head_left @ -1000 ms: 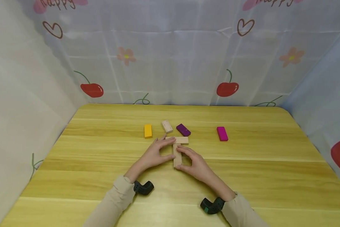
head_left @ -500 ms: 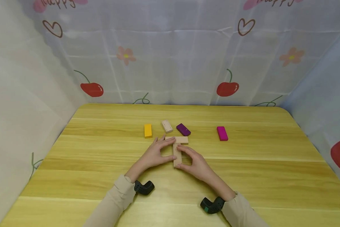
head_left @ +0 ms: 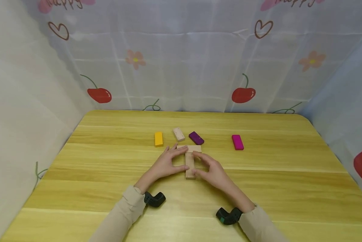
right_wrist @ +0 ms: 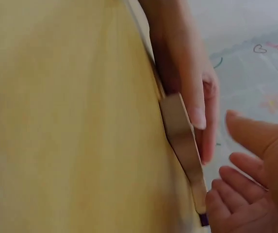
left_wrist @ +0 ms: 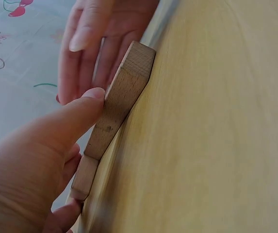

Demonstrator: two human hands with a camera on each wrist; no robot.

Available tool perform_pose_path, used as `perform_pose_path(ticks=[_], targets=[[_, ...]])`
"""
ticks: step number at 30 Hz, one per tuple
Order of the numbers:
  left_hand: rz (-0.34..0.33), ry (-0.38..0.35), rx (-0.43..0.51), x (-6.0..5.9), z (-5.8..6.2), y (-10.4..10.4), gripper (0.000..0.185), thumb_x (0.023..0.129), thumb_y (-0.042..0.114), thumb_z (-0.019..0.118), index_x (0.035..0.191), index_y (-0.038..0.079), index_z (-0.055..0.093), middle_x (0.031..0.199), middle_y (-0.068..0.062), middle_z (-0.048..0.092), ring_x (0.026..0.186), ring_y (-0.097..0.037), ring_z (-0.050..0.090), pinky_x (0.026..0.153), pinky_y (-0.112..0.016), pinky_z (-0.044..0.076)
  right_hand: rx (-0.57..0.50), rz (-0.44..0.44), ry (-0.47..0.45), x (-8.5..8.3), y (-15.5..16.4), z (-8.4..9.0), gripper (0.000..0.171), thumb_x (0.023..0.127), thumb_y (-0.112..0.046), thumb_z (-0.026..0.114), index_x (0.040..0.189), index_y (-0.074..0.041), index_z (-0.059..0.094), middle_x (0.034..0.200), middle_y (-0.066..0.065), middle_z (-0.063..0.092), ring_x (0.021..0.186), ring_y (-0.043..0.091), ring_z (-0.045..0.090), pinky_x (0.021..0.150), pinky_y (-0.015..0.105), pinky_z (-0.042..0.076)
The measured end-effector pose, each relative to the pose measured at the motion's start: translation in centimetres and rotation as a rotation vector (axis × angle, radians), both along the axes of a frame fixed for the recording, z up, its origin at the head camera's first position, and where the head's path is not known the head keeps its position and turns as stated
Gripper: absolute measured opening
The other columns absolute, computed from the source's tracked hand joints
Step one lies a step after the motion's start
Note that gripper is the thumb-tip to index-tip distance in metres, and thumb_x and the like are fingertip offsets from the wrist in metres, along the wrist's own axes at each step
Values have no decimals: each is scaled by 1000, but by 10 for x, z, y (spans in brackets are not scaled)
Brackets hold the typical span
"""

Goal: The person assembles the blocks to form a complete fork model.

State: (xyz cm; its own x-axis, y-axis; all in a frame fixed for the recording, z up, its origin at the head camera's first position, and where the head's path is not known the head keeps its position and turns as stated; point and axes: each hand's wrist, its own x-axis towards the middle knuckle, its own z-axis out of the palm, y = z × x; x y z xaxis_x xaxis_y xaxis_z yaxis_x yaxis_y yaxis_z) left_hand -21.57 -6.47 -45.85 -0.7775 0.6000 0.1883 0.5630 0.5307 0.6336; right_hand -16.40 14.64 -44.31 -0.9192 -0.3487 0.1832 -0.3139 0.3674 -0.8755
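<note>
Two plain wooden blocks lie flat as a T: a crosswise block and a lengthwise block below it. My left hand lies at their left, its thumb against the lengthwise block's side and its fingertips at the crosswise block's left end. In the left wrist view the left hand shows that thumb contact. My right hand hovers at the right with relaxed fingers. The right wrist view shows the right hand slightly apart from the lengthwise block.
Beyond the T lie a yellow block, a pale block, a purple block and, farther right, a magenta block. All rest on a wooden table enclosed by printed cloth walls.
My right hand has eased slightly rightward off the lengthwise block. The left hand and both blocks stay where they were.
</note>
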Motion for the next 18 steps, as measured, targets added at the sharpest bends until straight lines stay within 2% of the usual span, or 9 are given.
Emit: perform_pose_path(ticks=[3,7,12,18], targets=[[3,-7,-8,0,0,0,67,77,49,62,134,18,42,137,7,37,133,-25,17,106,-48,4,-40,-7,-39,-6,6,8,54,82,-14,64,131,-8,43,132,11,44,124,24,38,99,36,32],[6,-17,-13,0,1,0,68,77,49,63,134,18,42,137,6,38,133,-25,17,107,-47,4,-26,-13,-67,-23,18,21,52,85,-22,61,132,-12,42,134,5,42,125,20,36,100,35,30],[7,-27,-8,0,1,0,69,77,50,62,134,18,42,137,6,38,133,-25,17,107,-47,3,-35,47,-56,-60,30,31,52,85,-22,60,132,-7,42,133,9,43,125,21,35,102,38,29],[0,-22,-3,0,0,0,68,77,50,62,134,18,42,137,6,39,133,-25,17,107,-48,3,-30,141,-152,-100,29,34,56,86,-22,59,135,-6,37,138,8,37,129,21,28,103,45,24]])
